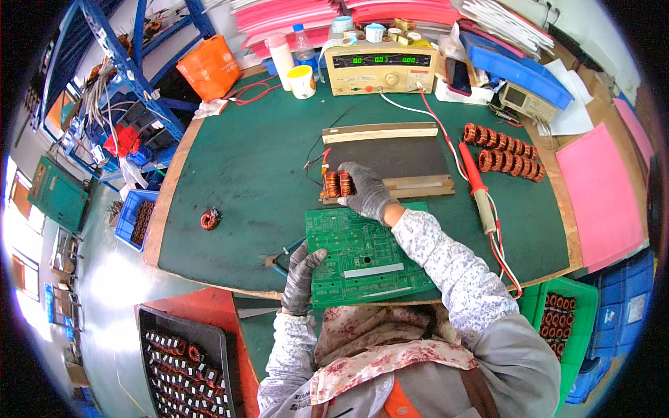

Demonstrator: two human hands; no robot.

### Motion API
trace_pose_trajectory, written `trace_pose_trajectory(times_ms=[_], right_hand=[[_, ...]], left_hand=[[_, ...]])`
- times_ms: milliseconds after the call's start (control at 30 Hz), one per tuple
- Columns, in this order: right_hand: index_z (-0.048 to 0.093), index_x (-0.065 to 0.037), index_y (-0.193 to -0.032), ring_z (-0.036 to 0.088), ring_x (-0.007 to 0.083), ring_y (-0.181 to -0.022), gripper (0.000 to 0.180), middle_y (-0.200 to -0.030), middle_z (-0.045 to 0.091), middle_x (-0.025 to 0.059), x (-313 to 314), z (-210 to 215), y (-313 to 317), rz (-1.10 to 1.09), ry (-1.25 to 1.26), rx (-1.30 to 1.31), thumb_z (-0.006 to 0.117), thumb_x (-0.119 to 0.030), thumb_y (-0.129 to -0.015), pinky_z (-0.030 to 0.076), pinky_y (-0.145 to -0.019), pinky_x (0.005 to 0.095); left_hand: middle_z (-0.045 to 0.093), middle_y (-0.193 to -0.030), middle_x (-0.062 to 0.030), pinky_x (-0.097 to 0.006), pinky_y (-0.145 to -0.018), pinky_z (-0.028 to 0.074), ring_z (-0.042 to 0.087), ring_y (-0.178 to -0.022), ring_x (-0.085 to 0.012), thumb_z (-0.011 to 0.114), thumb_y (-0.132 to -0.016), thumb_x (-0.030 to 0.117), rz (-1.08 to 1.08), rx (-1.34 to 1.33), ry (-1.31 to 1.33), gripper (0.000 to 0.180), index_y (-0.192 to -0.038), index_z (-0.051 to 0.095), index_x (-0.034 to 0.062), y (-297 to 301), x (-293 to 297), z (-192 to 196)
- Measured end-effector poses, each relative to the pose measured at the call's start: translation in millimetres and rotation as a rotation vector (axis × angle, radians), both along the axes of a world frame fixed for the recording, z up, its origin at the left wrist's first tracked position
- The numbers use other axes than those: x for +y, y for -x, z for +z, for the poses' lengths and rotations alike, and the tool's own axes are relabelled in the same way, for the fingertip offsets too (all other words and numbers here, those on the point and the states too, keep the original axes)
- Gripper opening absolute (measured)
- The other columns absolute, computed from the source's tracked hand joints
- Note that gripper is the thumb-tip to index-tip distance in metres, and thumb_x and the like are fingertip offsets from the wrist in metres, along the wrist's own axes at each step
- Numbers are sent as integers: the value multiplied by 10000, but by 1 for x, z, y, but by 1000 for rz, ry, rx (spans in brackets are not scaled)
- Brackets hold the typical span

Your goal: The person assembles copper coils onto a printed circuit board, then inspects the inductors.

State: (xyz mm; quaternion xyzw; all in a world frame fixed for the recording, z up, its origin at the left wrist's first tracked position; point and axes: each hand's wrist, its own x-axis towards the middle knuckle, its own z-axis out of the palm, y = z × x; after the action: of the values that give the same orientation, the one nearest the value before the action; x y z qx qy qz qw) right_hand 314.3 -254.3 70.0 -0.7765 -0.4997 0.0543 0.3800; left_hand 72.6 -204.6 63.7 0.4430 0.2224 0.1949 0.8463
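Note:
Gripped at its left edge by my gloved left hand (302, 279), a green circuit board (362, 244) lies at the front of the bench, tilted slightly. My gloved right hand (369, 189) is closed around copper-wound toroid coils (337, 184), two of which show beyond its fingers. These coils are at the left end of a dark test fixture (383, 157) with pale wooden rails, close to a small red-wired lead (325, 157). Pliers (275, 262) with blue handles are partly hidden by my left hand. A single loose coil (210, 219) rests on the green mat to the left.
Two rows of coils (502, 152) lie at the right, near a red test probe (474, 171) and its cables. A beige bench instrument (381, 68), a cup (301, 82) and a bottle (304, 47) stand at the back. Beside the bench are a black coil tray (226, 348) and a green bin (585, 299).

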Motion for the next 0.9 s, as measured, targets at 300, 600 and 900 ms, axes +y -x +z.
trace_pose_trajectory(times_ms=[300, 600, 900], right_hand=[[575, -64, -1086, 557, 80, -701, 420, -871, 605, 16, -143, 35, 25, -84, -391, 1020, 742, -297, -779, 468, -606, 222], [611, -70, -982, 550, 62, -657, 160, -805, 601, 7, -194, -8, 61, -406, -354, 800, 685, -144, -861, 458, -550, 219], [599, -51, -1029, 609, 352, -892, 296, -930, 634, 154, -172, -3, 77, -386, -52, -43, 698, -118, -758, 489, -804, 419]], left_hand=[[658, -1093, -57, -271, -803, 509, 630, -923, -136, 652, -866, 153, -17, -23, -6, 391, -1226, 577, 21, 1, 6, 0], [645, -1130, -75, -293, -854, 500, 624, -975, -161, 667, -854, 165, 4, -12, 31, 436, -1243, 552, 9, -3, 1, 7], [649, -1108, -76, -292, -831, 510, 629, -957, -160, 671, -851, 162, -15, 0, 7, 419, -1229, 561, 18, -4, 1, 9]])
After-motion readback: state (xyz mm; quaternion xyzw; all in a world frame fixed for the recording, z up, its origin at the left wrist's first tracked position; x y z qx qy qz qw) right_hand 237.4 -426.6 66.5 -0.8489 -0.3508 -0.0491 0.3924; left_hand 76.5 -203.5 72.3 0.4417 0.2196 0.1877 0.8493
